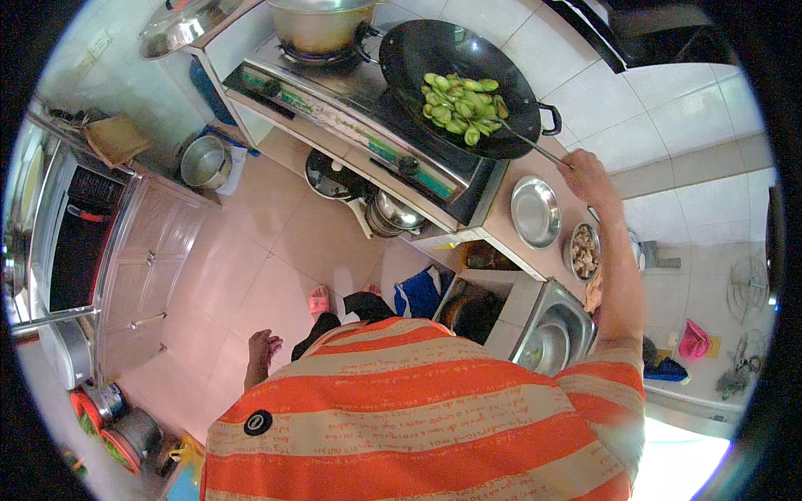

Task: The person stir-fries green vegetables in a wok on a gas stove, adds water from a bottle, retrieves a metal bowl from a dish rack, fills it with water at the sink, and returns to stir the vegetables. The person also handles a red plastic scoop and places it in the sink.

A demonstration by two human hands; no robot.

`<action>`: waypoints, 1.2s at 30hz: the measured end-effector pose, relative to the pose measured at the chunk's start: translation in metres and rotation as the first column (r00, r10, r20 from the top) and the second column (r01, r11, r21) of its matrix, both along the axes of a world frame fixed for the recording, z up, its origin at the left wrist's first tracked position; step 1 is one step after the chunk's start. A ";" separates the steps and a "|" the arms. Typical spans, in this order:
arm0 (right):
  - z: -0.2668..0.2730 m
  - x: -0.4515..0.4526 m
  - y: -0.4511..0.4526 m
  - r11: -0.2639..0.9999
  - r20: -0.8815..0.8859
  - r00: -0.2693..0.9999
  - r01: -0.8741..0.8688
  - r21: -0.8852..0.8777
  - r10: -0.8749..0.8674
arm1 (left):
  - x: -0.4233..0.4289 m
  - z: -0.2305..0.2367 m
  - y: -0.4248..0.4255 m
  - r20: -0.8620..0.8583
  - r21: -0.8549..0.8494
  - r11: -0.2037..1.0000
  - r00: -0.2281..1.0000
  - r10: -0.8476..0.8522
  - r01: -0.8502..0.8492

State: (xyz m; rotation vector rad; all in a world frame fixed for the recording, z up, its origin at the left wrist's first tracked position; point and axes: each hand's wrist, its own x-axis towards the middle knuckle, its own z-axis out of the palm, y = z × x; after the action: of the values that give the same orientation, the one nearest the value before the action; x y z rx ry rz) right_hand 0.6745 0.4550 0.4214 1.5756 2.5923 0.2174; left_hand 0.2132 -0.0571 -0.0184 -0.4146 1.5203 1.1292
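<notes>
My right hand [586,178] grips the metal handle of a cooking spatula [529,143]. The tool's far end reaches into sliced green vegetables [463,106], which hide its blade. These pieces lie heaped in a black wok [407,69], tilted on the right side of a two-burner gas stove [357,125]. Below my right hand, a shallow metal bowl [535,211] rests on the counter, showing no food inside. Beside my forearm is a smaller metal bowl of pale brown food pieces [585,252]. At my left side hangs my left hand [264,347], fingers loosely curled, with nothing visible in it.
A lidded pot [322,28] occupies the left burner. A steel sink [561,325] with a bowl inside is near my right side. Pans [335,175] and lidded cookware [395,213] sit under the stove. On the left stands a metal pot [205,163]; a range hood [664,34] projects at upper right.
</notes>
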 end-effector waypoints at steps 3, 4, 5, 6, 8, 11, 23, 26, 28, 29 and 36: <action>-0.033 -0.039 0.028 0.991 0.038 0.992 0.122 -0.061 -0.120 | -0.001 -0.006 0.006 0.020 0.032 0.999 1.000 -0.007 0.006; -0.037 -0.039 0.038 0.993 0.012 0.993 0.115 -0.031 -0.115 | 0.002 0.000 0.014 0.022 0.040 0.999 1.000 -0.006 0.005; -0.040 -0.039 0.047 0.994 -0.013 0.994 0.108 0.000 -0.108 | 0.004 0.007 0.021 0.024 0.049 0.999 1.000 -0.004 0.003; -0.043 -0.042 0.052 0.996 -0.041 0.995 0.091 0.024 -0.090 | 0.004 0.009 0.018 0.015 0.055 0.998 1.000 -0.004 0.003; -0.016 -0.043 0.054 0.999 -0.113 0.993 0.033 -0.034 -0.037 | 0.005 0.000 0.009 0.000 0.071 0.997 1.000 0.010 -0.010; -0.014 -0.043 0.067 0.996 -0.214 0.973 0.084 -0.031 -0.089 | 0.001 -0.061 -0.052 -0.209 0.126 0.985 0.974 -0.087 0.115; -0.031 -0.046 0.060 0.973 0.089 0.972 0.210 0.100 -0.219 | 0.025 -0.037 -0.084 0.077 0.038 0.996 0.994 0.076 -0.079; -0.047 0.000 0.045 0.987 -0.095 0.985 0.136 -0.087 -0.144 | 0.013 -0.087 -0.110 0.185 0.167 0.981 0.980 0.071 -0.103; -0.032 0.008 0.028 0.936 -0.245 0.934 0.181 -0.303 -0.260 | 0.016 -0.090 -0.103 0.085 0.174 0.984 0.996 0.020 -0.034; -0.016 0.006 0.016 0.887 -0.277 0.889 0.240 -0.394 -0.364 | 0.021 -0.072 -0.080 -0.045 0.131 0.990 0.998 -0.044 0.049; 0.036 0.015 -0.003 0.888 -0.331 0.903 0.106 -0.449 -0.275 | -0.004 -0.015 -0.009 -0.002 0.053 0.998 1.000 -0.031 0.031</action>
State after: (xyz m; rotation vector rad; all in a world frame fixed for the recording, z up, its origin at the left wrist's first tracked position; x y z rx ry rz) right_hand 0.6896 0.4519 0.4578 1.8255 2.4631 -0.6977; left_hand 0.2091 -0.0657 -0.0339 -0.3528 1.4898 1.1429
